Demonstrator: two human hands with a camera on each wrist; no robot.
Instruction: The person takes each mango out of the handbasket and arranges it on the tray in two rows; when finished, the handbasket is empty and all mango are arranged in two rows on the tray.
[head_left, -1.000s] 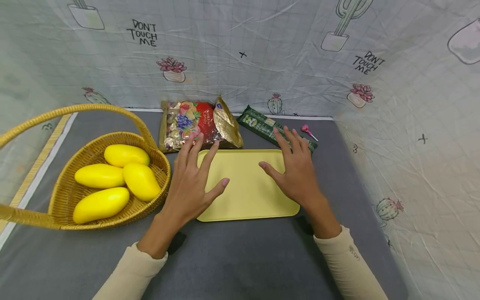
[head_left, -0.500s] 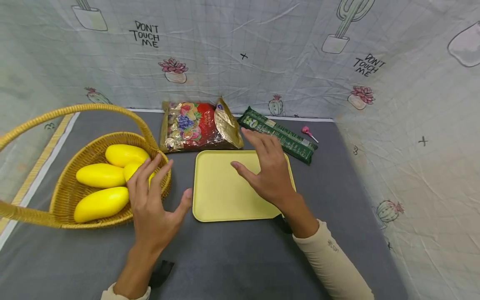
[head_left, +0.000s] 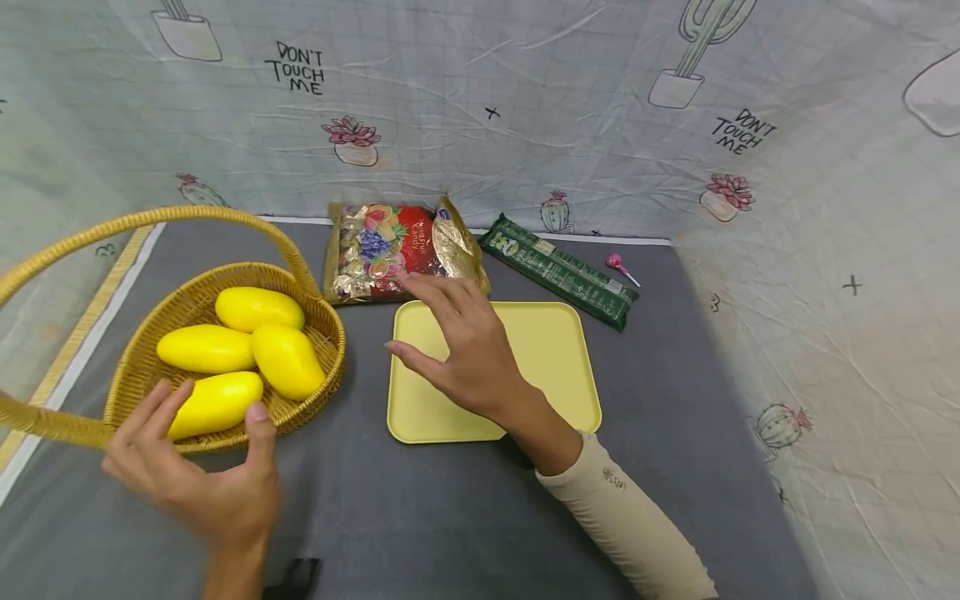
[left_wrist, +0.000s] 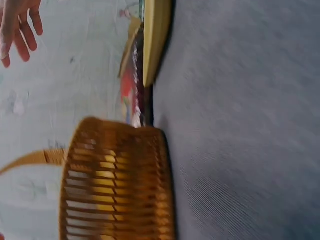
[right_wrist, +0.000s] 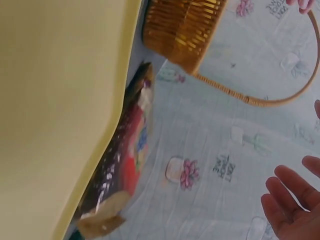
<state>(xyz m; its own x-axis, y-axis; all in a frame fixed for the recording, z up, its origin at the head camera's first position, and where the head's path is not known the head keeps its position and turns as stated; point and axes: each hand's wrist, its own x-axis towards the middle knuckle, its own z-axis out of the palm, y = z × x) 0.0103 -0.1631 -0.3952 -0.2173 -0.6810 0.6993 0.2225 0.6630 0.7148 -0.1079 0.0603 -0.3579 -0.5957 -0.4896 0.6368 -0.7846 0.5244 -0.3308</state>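
Note:
In the head view a wicker basket [head_left: 303, 410] with a tall hoop handle stands at the left and holds several yellow mangoes [head_left: 288, 362]. My left hand [head_left: 202, 483] is at the basket's near side, in front of the nearest mango, thumb and fingers spread and nothing held; whether it touches the rim I cannot tell. Over the left half of a pale yellow tray [head_left: 551, 358] hovers my right hand [head_left: 476, 354], empty, with its thumb apart from the fingers. The right wrist view shows this hand's fingertips [right_wrist: 285, 195] above the tray's level.
Behind the tray lie a red and gold candy bag [head_left: 397, 250] and a long green packet [head_left: 558, 268]. A pink lollipop [head_left: 615, 262] is to the packet's right. Printed cloth [head_left: 480, 158] hangs at the back and sides of the grey table [head_left: 420, 517].
My left hand has moved left and toward me, from beside the tray to the basket's near side. My right hand has moved left across the tray, uncovering the green packet.

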